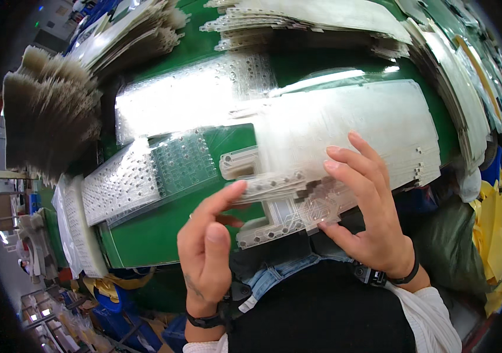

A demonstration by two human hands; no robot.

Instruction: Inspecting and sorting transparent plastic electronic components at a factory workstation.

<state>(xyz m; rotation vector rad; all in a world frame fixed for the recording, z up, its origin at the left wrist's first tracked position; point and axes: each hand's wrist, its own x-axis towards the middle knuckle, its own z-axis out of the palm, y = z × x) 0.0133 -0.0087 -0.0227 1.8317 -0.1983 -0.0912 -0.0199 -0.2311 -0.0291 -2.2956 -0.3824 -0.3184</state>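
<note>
A stack of clear plastic circuit films (345, 117) with printed traces and silvery dots lies in front of me, its cut-out tabs toward my body. My left hand (208, 241) is at the left end of one tab, index fingertip at the film's edge and thumb standing apart. Spread over the near right part of the stack is my right hand (371, 209). Its thumb touches the edge of a near tab (320, 207), while the other fingers stretch above the films. Neither hand clearly pinches a film.
Perforated clear sheets (186, 97) lie on the green tabletop (233, 138), with another dotted sheet (124, 182) at left. Tall film piles (48, 112) stand far left, more (316, 20) at the back and right (457, 88). Yellow sheets (495, 226) hang at the right.
</note>
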